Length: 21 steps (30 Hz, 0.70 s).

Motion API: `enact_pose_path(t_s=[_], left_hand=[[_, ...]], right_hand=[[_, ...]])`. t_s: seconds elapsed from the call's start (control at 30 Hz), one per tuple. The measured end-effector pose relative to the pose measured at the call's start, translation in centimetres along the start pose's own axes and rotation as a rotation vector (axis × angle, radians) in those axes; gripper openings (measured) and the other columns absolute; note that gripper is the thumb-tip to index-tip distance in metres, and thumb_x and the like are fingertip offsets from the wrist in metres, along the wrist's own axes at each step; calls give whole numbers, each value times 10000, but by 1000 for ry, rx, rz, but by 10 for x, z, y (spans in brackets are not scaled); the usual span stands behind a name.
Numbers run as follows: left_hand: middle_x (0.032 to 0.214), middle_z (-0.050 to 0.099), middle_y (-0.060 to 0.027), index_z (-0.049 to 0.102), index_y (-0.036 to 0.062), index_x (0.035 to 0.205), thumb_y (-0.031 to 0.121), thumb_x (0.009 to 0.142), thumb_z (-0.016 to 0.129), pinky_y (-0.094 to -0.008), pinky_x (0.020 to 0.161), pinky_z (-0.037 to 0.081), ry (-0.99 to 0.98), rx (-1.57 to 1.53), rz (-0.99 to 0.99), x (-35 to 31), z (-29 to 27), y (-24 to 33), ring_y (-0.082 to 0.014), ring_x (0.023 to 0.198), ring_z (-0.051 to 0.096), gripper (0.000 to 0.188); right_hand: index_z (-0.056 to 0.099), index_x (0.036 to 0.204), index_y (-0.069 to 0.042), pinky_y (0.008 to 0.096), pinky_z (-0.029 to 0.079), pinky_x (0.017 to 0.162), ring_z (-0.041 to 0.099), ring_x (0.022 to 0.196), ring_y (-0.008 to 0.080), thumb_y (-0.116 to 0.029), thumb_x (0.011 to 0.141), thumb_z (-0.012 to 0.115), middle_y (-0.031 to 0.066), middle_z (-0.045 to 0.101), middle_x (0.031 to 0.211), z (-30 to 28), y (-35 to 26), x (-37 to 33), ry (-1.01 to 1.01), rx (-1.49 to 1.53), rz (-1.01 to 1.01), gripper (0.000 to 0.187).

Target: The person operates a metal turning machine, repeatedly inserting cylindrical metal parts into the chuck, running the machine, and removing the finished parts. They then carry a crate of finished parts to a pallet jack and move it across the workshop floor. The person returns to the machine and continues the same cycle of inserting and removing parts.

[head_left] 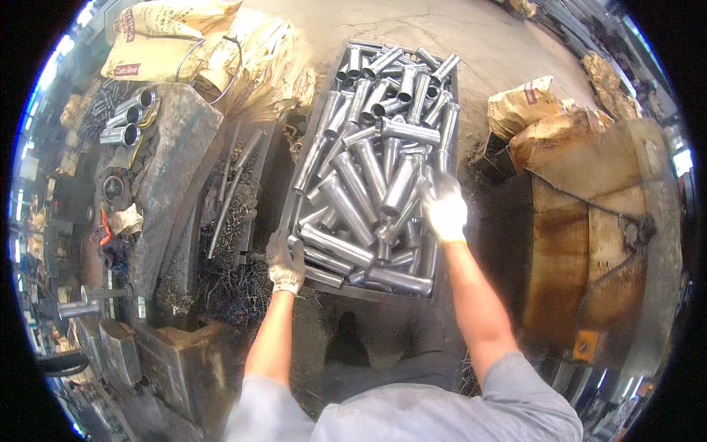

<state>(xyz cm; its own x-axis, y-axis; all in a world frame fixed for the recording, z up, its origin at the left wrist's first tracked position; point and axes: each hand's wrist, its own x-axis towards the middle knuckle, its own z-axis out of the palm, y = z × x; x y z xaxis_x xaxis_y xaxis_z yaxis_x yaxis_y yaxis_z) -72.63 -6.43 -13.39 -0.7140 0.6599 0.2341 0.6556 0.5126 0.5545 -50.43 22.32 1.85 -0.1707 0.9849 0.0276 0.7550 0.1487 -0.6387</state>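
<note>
A long dark metal bin (289, 210) is heaped with shiny steel tubes (347, 200), each flared at one end and lying at many angles. My left hand (285, 265), in a grey-white work glove with darkened fingers, is closed over the bin's rim at the near left corner. Tube ends lie right beside its thumb. My right hand (446, 210), in a bright white glove, reaches over the bin's right side and touches the heap. Its fingers are blurred among the tubes, so their grip does not show.
Left of the bin stands a worn metal bench (173, 155) with several flared tubes (121, 135) on it. Metal shavings (228, 272) litter the space beside the bin. Paper sacks (158, 44) lie at the far left. A rusty brown sheet-metal box (563, 243) stands to the right.
</note>
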Motion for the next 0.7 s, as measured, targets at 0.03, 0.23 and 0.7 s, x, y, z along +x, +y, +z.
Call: enact_pose_path(t_s=[0.03, 0.23, 0.7], left_hand=[[1398, 601, -264, 548, 44, 1449, 331, 1009, 629, -547, 1143, 400, -84, 45, -53, 3, 2, -1, -462, 1342, 531, 531], [1285, 633, -227, 566, 85, 1409, 287, 1036, 576, -530, 1005, 494, -141, 117, 25, 4, 9, -3, -449, 1168, 619, 425], [1077, 678, -273, 542, -4, 1425, 109, 804, 659, -541, 889, 525, 76, -39, 306, -9, 20, -41, -473, 972, 655, 642]], right_hand=[[579, 1424, -26, 434, 513, 1071, 666, 1216, 384, -578, 894, 713, 234, 612, 1422, 4, -12, 4, -157, -93, -68, 777], [572, 1486, -151, 487, 423, 1175, 509, 1410, 427, -551, 931, 626, 201, 392, 1644, 37, -27, -8, -491, -341, -242, 686], [639, 1297, -86, 492, 534, 969, 648, 1154, 409, -281, 981, 605, 182, 634, 1353, 98, 218, -186, 384, -384, -13, 372]])
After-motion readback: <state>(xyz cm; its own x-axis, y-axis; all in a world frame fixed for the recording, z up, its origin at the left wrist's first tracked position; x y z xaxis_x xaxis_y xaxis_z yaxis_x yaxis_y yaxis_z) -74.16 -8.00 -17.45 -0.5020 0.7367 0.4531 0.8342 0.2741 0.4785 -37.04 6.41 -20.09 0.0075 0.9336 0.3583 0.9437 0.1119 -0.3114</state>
